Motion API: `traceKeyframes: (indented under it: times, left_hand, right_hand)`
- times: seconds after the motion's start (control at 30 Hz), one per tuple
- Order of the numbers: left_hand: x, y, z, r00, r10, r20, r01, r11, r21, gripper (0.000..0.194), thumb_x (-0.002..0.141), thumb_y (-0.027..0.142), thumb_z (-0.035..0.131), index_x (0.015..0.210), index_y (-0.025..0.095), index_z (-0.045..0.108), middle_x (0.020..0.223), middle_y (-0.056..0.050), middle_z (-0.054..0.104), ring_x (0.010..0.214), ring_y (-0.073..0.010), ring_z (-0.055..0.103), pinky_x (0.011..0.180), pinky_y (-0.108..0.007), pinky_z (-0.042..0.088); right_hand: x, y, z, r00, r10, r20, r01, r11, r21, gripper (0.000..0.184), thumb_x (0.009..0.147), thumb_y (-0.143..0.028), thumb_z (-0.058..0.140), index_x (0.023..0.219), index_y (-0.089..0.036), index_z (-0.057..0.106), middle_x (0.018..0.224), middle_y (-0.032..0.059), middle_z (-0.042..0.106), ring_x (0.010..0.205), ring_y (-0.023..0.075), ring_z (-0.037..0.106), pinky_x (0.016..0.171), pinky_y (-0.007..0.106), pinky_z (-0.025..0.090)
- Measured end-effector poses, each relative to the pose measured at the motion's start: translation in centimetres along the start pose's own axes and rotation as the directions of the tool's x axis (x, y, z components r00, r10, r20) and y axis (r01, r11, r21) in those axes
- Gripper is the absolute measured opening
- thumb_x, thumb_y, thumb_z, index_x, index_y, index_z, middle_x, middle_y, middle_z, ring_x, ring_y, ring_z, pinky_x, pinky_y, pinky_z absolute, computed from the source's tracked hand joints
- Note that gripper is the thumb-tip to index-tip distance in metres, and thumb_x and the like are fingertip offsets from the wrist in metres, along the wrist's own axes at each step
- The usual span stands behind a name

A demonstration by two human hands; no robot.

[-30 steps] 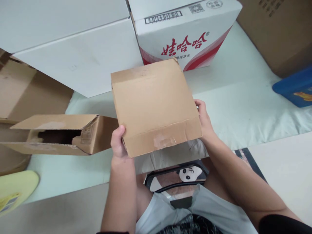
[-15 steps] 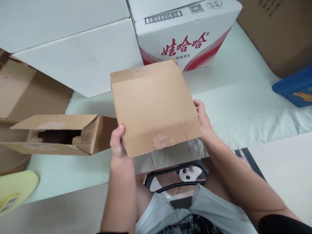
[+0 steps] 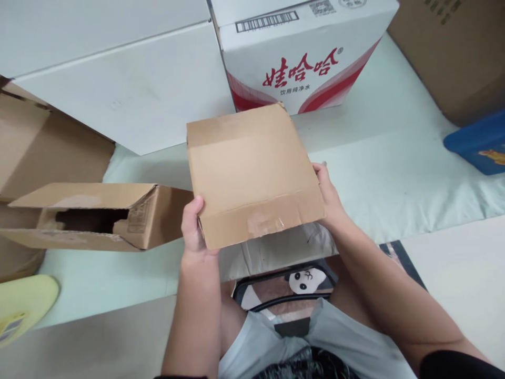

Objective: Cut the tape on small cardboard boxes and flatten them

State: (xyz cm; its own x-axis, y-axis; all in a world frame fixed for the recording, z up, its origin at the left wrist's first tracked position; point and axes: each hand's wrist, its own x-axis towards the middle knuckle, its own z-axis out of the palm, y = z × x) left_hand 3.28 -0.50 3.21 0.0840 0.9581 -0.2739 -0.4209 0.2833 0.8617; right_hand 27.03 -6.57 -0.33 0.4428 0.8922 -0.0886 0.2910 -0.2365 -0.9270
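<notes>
A brown cardboard box is held up between both hands in front of me, its flap edge with a torn tape mark toward me. My left hand grips its near left corner, thumb on the top edge. On the opposite side, my right hand clasps the right edge, with some fingers hidden behind it. Left of the held box, a second cardboard box lies on its side with its flaps apart and a dark inside.
A white carton with red lettering and a large white box stand at the back. A blue container is at the right, a yellow-green one at the lower left. Pale green cloth covers the surface.
The held cardboard box has tilted slightly, its far edge dropping and its left side shifting right. Both hands keep their hold.
</notes>
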Motion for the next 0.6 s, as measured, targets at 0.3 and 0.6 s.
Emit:
traceKeyframes:
  times: [0.3,0.6]
  left_hand:
    - [0.2,0.2,-0.4,1.0,0.016,-0.008,-0.016,1.0,0.001,0.038,0.074,0.049,0.07,0.097,0.019,0.074,0.101,-0.007,0.078,0.116,-0.0309,0.069,0.095,-0.039,0.057]
    - [0.2,0.3,-0.4,0.999,0.012,0.041,-0.014,1.0,0.028,0.038,0.073,0.052,0.068,0.093,0.02,0.073,0.093,-0.007,0.077,0.114,-0.033,0.07,0.092,-0.041,0.059]
  right_hand:
    - [-0.4,-0.1,-0.1,0.993,-0.092,0.074,0.091,0.996,0.018,0.076,0.061,-0.054,0.075,0.123,-0.027,0.042,0.107,0.0088,0.07,0.096,0.03,0.07,0.084,0.047,0.056]
    - [-0.2,1.0,0.2,0.995,-0.098,-0.034,0.094,0.99,-0.1,0.068,0.076,-0.05,0.067,0.136,-0.026,0.045,0.143,0.017,0.052,0.122,0.0344,0.06,0.099,0.055,0.051]
